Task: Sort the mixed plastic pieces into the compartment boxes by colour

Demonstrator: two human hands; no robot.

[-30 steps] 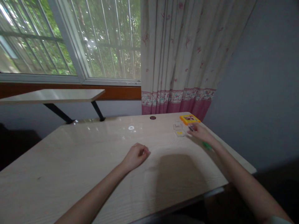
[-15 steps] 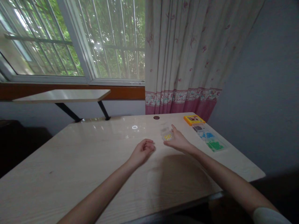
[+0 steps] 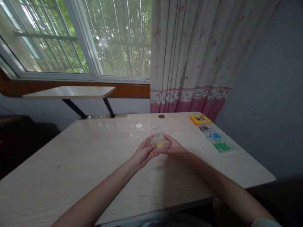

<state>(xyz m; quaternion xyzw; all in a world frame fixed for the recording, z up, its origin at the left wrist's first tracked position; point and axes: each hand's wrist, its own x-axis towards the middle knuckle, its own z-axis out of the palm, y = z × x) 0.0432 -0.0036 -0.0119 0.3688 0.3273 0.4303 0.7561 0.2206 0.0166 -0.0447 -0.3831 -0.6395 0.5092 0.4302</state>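
Observation:
A small clear plastic box (image 3: 159, 141) with yellow bits inside is held just above the middle of the pale wooden desk (image 3: 78, 157). My left hand (image 3: 141, 154) grips its left side with curled fingers. My right hand (image 3: 174, 147) cups its right side and underside. Both hands meet around the box. What the lid is doing I cannot make out.
At the desk's right edge lie a yellow box (image 3: 200, 119) and a row of clear packets with dark (image 3: 204, 128), blue (image 3: 213, 136) and green (image 3: 222, 146) pieces. A cable hole (image 3: 161, 116) sits at the back. A shelf (image 3: 68, 92), window and curtain (image 3: 189, 56) stand behind.
My right hand carried the clear box from the right side of the desk to the middle. My left hand rose off the desk and closed on the box's other side.

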